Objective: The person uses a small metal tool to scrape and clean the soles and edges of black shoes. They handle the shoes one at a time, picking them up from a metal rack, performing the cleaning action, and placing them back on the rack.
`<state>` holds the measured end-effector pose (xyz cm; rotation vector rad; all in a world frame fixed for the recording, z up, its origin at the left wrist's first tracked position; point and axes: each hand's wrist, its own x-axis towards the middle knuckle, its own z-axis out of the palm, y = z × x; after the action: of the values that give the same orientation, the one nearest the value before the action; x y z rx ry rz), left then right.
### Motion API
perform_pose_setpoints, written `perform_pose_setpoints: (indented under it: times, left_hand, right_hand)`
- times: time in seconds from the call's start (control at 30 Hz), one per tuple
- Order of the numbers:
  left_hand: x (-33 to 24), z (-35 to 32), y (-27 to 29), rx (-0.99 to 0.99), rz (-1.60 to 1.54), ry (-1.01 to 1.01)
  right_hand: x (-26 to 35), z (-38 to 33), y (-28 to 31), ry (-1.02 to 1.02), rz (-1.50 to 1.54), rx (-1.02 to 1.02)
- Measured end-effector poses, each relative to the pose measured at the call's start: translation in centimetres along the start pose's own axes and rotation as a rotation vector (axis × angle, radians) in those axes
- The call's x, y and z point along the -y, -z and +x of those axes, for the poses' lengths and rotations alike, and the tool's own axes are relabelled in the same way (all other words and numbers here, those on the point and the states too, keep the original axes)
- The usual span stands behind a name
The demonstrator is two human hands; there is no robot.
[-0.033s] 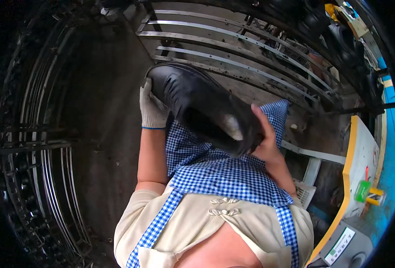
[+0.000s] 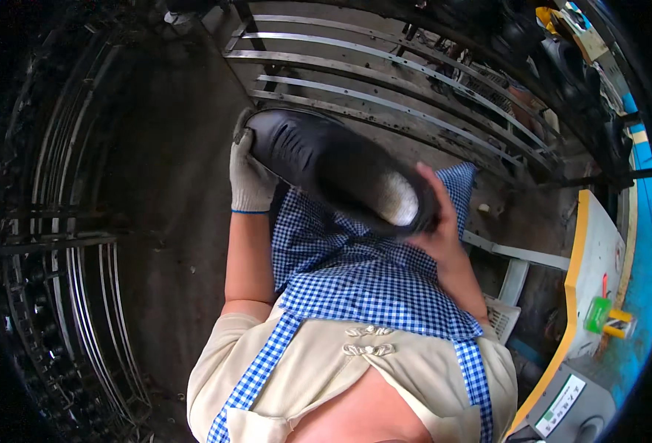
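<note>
The gloved left hand (image 2: 250, 177) grips the toe of a black shoe (image 2: 333, 166), held above the blue checked apron (image 2: 363, 277). Right of the toe, the bare right hand (image 2: 438, 229) clasps the heel. Metal rails (image 2: 385, 81) run beyond the shoe.

Black shoe (image 2: 333, 166): smooth leather-like upper, faintly glossy at the toe, pale fleecy lining being shown inside. Left hand (image 2: 248, 177): being covered by a knitted grey cloth glove. Apron (image 2: 355, 273): woven checked cotton, matt. Rack bars (image 2: 385, 81): bare metal, dull and grimy. Floor (image 2: 171, 184): rough, dark, matt.
</note>
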<state>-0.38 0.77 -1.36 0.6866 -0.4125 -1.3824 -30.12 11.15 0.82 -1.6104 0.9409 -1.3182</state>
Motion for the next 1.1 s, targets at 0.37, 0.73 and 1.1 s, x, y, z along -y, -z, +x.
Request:
perform_pose_setpoints:
  times: [0.37,0.73,1.1]
  left_hand:
    - [0.4,-0.6,1.5,-0.048,0.123,0.200]
    - [-2.7,-4.0,-3.1,0.308,0.080,0.131]
    - [-1.8,-5.1,-1.4,0.182,-0.022,0.222]
  right_hand:
    - [-2.4,-1.0,1.3,-0.577,0.621,-0.120]
    - [7.6,1.6,6.8,0.076,0.732,-0.705]
    - [17.0,15.6,14.9,0.864,-0.442,-1.009]
